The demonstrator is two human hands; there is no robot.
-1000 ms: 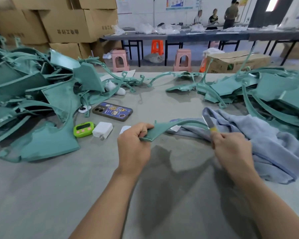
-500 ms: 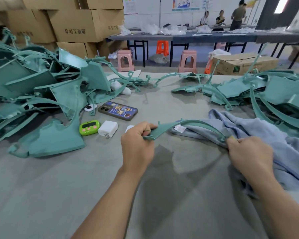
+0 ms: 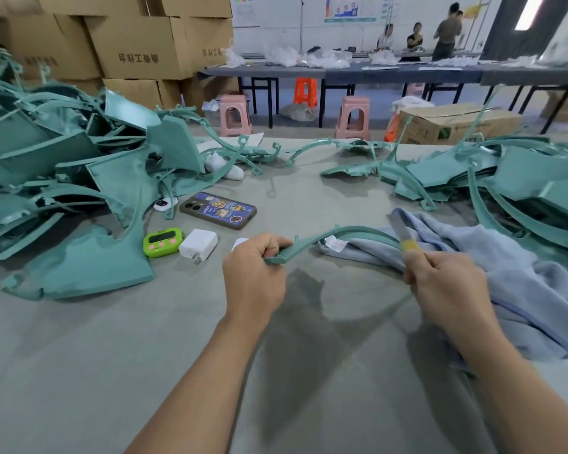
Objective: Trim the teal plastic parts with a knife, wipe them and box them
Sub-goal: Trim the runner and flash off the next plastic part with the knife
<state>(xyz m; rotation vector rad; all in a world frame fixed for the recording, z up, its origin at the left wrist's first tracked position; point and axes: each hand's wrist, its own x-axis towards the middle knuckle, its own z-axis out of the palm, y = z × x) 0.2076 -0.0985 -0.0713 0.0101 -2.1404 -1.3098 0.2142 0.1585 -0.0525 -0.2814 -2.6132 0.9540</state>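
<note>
1. Head view, the hands: two bare forearms reach out over a grey table (image 3: 112, 355). The left hand (image 3: 254, 273) is curled into a fist around the near left end of a curved teal strip (image 3: 351, 230), with the thumb on top. The right hand (image 3: 446, 283) is closed around the handle of a knife (image 3: 402, 234) with a yellow band. Its blade points up and away from the fist and meets the right end of the strip.

2. Head view, the task's part: the strip arches up between the two hands, raised off the table. Its right half crosses in front of a crumpled pale blue cloth (image 3: 522, 273), which lies on the table under and beyond the right hand.

3. Head view, other teal parts: a tall, tangled left pile of teal parts (image 3: 79, 165) fills the left side of the table. A lower right pile of teal parts (image 3: 522, 178) lies at the far right, behind the cloth. Loose curved pieces are strung across the far edge between the two.

4. Head view, small things on the table: just left of the left hand sit a white charger (image 3: 198, 244) and a lime green timer (image 3: 163, 242), side by side. Behind them lies a phone (image 3: 217, 209) in a blue pictured case.

5. Head view, the room: stacked cardboard boxes (image 3: 138, 44) stand at the back left. An open carton (image 3: 453, 122) sits on the floor past the table, near pink stools (image 3: 235, 114). Several people (image 3: 417, 37) are at a long dark bench far behind.
</note>
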